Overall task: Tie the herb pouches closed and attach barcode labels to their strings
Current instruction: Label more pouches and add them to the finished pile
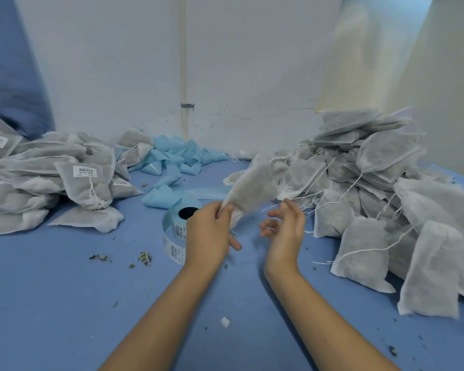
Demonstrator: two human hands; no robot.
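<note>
Pouch (252, 188) in left hand (209, 234); label roll (176, 231) behind.

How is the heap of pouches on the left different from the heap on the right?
The left heap has white barcode labels showing on several pouches; no labels show on the right heap. Loose white strings trail out of the right heap, while the left heap shows few loose strings. The right heap is stacked higher against the wall; the left heap lies lower. Both are pale cloth pouches with dark filling, on the blue table.
</note>
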